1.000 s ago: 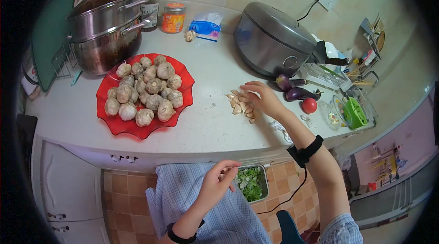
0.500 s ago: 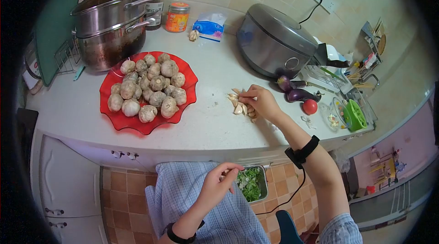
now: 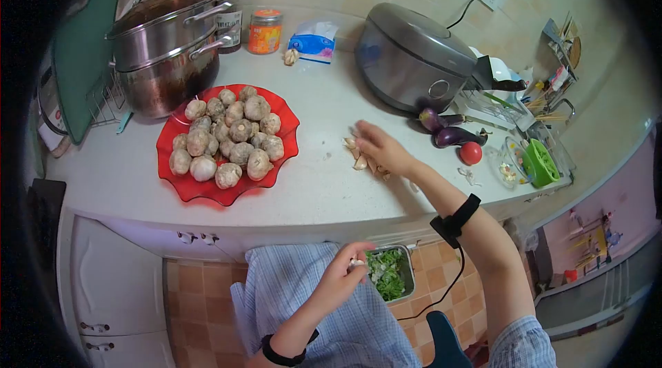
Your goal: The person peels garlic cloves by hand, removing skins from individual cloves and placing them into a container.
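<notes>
The right hand [image 3: 381, 149] reaches out over the pale worktop [image 3: 310, 182] and lies on the small heap of garlic cloves [image 3: 358, 154]. Its fingers [image 3: 361, 131] are stretched fairly flat and loosely spread over the cloves, touching them; whether any clove is gripped beneath them cannot be told. A few cloves show just beyond the fingertips and beside the palm.

The left hand [image 3: 341, 278] is held low, in front of the worktop edge, above a blue checked cloth [image 3: 303, 299] on the lap. Its fingers [image 3: 355, 252] are curled in, thumb and forefinger pinched on a small pale piece [image 3: 356, 264] that looks like a garlic clove. Just beside these fingers, on their far side from the wrist, a metal tin of green scraps [image 3: 389, 278] stands on the tiled floor.

Well out from the right hand's fingers, past the fingertips, a red plate [image 3: 276, 103] carries a pile of whole garlic bulbs [image 3: 231, 137]. Behind the hand's back a rice cooker [image 3: 410, 58] stands, with two aubergines [image 3: 448, 130] and a tomato [image 3: 470, 153] near the wrist side.
</notes>
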A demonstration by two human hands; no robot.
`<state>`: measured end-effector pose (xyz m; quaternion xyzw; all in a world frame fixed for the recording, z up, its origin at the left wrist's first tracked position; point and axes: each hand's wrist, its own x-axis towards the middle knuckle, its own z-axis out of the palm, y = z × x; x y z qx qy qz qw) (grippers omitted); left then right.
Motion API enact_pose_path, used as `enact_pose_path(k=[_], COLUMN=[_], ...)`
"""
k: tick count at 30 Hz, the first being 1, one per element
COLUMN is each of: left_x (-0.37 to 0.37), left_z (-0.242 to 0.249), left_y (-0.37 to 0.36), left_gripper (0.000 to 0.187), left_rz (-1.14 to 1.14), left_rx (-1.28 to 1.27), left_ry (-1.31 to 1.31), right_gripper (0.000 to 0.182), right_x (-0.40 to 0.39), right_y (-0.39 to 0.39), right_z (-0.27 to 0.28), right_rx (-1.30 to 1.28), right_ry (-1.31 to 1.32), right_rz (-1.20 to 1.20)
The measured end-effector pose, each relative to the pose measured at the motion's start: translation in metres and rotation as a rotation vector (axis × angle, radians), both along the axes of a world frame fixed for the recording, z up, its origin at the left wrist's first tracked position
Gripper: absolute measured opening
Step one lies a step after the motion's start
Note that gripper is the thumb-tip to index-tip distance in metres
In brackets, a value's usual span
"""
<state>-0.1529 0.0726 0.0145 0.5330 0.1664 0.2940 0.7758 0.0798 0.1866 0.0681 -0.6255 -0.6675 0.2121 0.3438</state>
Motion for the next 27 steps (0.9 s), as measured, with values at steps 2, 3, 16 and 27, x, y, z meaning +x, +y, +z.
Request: enact_pose_path(k=[2, 3, 16, 27], left_x=[0.002, 0.002, 0.022, 0.056], left_z=[-0.005, -0.008, 0.005, 0.001], left_y=[0.001, 0.002, 0.003, -0.016], left_gripper=[0.031, 0.029, 0.029, 0.038], left_rz=[-0.022, -0.034, -0.073, -0.080], left_rx=[-0.005, -0.038, -0.320, -0.404], left_ry=[-0.008, -0.017, -0.133, -0.043], right_gripper=[0.045, 0.045, 0.034, 0.030], right_x=[-0.008, -0.012, -0.043, -0.037], right_y=[-0.004, -0.006, -0.155, -0.202], right_z=[-0.005, -0.005, 0.041, -0.016], right_rx=[0.045, 0.084, 0.075, 0.015], right_ry=[-0.152, -0.306, -0.129, 0.204], right_rz=[0.079, 0.159, 0.203, 0.003])
